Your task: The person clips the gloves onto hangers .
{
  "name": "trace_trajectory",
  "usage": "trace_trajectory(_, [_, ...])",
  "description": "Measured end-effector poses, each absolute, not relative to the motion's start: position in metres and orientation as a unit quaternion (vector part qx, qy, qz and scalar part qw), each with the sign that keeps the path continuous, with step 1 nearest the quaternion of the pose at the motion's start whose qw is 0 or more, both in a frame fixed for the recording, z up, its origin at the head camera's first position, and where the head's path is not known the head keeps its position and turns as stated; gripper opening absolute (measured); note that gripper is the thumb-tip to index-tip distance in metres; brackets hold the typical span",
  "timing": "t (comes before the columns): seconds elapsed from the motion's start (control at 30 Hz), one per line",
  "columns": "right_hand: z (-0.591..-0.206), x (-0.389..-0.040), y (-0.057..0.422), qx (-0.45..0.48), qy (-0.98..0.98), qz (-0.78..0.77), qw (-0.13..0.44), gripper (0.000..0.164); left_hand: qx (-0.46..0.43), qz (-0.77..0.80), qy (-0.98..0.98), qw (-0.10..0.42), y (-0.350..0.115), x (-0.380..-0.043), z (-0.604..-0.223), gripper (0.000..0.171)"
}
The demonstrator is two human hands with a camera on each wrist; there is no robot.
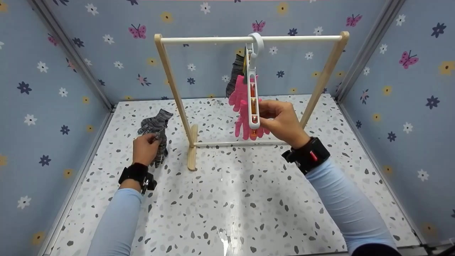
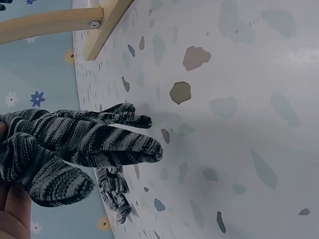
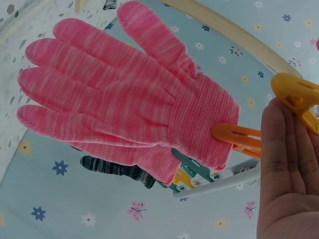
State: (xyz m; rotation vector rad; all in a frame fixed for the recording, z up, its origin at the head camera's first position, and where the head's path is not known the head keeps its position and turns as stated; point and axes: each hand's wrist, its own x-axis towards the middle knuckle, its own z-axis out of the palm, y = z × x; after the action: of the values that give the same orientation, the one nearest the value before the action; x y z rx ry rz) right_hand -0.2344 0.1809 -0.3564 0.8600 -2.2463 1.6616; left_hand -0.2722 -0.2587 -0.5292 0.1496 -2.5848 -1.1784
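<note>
My left hand (image 1: 145, 148) pinches a grey-and-black striped knit glove (image 2: 99, 137) above the floor at left. Beneath it lies a second striped glove (image 1: 155, 121), also partly visible in the left wrist view. At the near end of a white clip hanger (image 1: 253, 125), my right hand (image 1: 282, 119) pinches a yellow clip (image 3: 296, 92); the thumb is out of the right wrist view. Beside that hand a pink knit glove (image 3: 119, 94) hangs by its cuff from an orange clip (image 3: 237, 137). Another pink glove (image 1: 237, 96) and a dark striped glove (image 1: 234, 76) hang farther back.
The hanger's hook (image 1: 258, 42) sits over the white top bar (image 1: 206, 40) of a wooden-sided rack. Its left foot (image 1: 192, 153) stands near the left hand. A lower bar (image 1: 224, 143) crosses near the speckled floor (image 1: 220, 199). Flowered panels (image 1: 401, 106) enclose the sides and back.
</note>
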Motion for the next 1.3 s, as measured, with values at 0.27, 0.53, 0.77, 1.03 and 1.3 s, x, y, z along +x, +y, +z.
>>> trace_trajectory(0.27, [-0.357, -0.234, 0.181, 0.305, -0.758, 0.565, 0.112, 0.027, 0.050, -0.431, -0.888, 0.152, -0.259, -0.270, -0.528, 0.022])
trace_trajectory(0.53, [-0.356, -0.233, 0.180, 0.303, -0.760, 0.564, 0.111, 0.027, 0.026, -0.478, -0.863, 0.161, -0.253, -0.267, -0.524, 0.018])
trace_trajectory(0.77, [-0.355, -0.233, 0.179, 0.295, -0.761, 0.567, 0.114, 0.026, 0.019, -0.502, -0.849, 0.164, -0.249, -0.266, -0.521, 0.017])
trace_trajectory(1.03, [-0.357, -0.233, 0.177, 0.288, -0.758, 0.575, 0.109, 0.026, 0.004, -0.527, -0.835, 0.159, -0.248, -0.262, -0.517, 0.016])
trace_trajectory(1.3, [-0.357, -0.234, 0.177, 0.286, -0.765, 0.567, 0.110, 0.026, -0.017, -0.548, -0.822, 0.155, -0.246, -0.259, -0.513, 0.016])
